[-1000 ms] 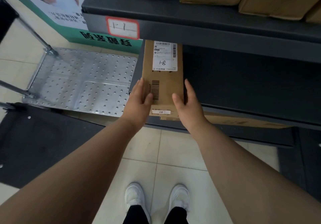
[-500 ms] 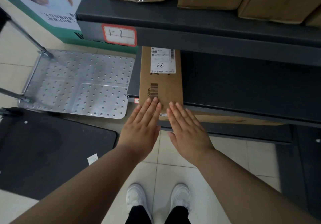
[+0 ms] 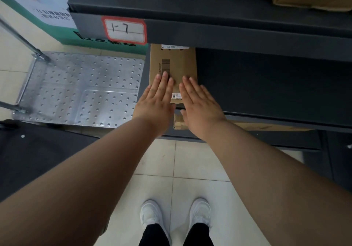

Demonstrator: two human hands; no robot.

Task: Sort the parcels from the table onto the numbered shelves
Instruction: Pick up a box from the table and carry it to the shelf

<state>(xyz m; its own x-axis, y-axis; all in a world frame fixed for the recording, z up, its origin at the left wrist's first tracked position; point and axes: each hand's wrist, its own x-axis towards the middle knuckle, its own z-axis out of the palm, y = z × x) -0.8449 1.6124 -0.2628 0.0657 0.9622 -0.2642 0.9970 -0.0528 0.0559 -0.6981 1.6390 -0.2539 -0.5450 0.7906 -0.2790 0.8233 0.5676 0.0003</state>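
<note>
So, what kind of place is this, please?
Probably a parcel pickup point or stockroom: dark shelving carrying a handwritten number label, cardboard parcels stored on it, and a metal platform trolley parked beside.

On my left, a flatbed trolley [image 3: 80, 89] sits on the pale tiled floor [image 3: 190, 161]. Its shiny metal deck is covered in rows of raised studs. Its tubular handle [image 3: 21, 39] slants up and out of my view. Behind the trolley stands a green-and-white poster [image 3: 43, 7] with printed characters along its lower band.
</note>
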